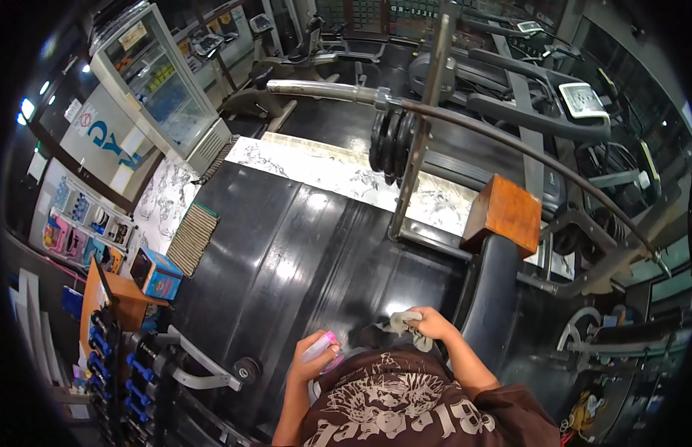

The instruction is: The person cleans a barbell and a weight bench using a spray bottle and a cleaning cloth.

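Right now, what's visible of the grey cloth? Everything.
The grey cloth looks like soft fabric, creased and crumpled rather than spread out. It is bunched in the right grip, with one part sticking out past the fingertips and another hanging below. It shows just beyond the brown shirt; whether they touch can't be told. Its full outline is hidden.
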Available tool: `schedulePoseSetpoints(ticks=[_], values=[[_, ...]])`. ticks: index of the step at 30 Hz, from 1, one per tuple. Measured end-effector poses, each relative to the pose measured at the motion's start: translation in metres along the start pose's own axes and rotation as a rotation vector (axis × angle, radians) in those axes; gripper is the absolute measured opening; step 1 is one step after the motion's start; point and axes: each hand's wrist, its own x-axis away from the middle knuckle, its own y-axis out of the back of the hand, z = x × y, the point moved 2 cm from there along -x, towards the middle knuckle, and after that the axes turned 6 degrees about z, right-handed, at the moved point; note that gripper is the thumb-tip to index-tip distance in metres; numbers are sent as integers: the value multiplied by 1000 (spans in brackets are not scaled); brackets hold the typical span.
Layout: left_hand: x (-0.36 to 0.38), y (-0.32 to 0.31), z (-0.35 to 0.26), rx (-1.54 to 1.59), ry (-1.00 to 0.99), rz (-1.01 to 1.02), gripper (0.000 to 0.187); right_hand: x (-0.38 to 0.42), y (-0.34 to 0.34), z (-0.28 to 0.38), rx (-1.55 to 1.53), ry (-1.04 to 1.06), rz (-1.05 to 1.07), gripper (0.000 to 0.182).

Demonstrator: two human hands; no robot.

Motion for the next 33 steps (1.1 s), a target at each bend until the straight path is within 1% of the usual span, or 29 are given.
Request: schedulePoseSetpoints(ticks=[2,3,5,10,11,14,15,18,19,22,23,25,28,32,33], values=[[18,-17,-6,8,-13,-9,11,11,-4,-12,40,24,29,24],[26,-25,-6,13,-24,-18,12,24,-6,-2,31,-13,43,25],[46,-39,0,15,-74,-58,12,41,-13,-12,46,30,59,21],[111,-93,7,103,-108,-245,10,86,-27,-58,47,95,118,20],[126,-96,18,101,-120,-281,14,98,-28,-67,31,76,116,21],[170,-119,9,213,-252,-257,16,123,-36,-121,-48,31,147,22],[185,-127,-2,194,-241,-219,23,143,-35,-110,-11,-49,134,22],[216,-147,-25,217,-330,-265,22,179,-51,-126,-13,-112,104,21],[224,-149,-24,212,-338,-282,25,191,-57,-124,-38,-115,106,21],[249,-159,-28,191,-372,-351,24,210,-79,-145,-23,-80,107,20],[260,-160,-28,214,-376,-333,24,215,-86,-150,-19,-79,92,21],[285,-159,-26,261,-383,-303,23,227,-102,-143,-10,-79,68,21],[326,-162,-38,290,-440,-215,24,245,-131,-124,-12,-19,46,22],[391,-153,-33,238,-449,-164,28,279,-180,-88,-15,-1,33,23],[409,-150,-29,224,-462,-152,29,288,-192,-83,7,49,34,21]])
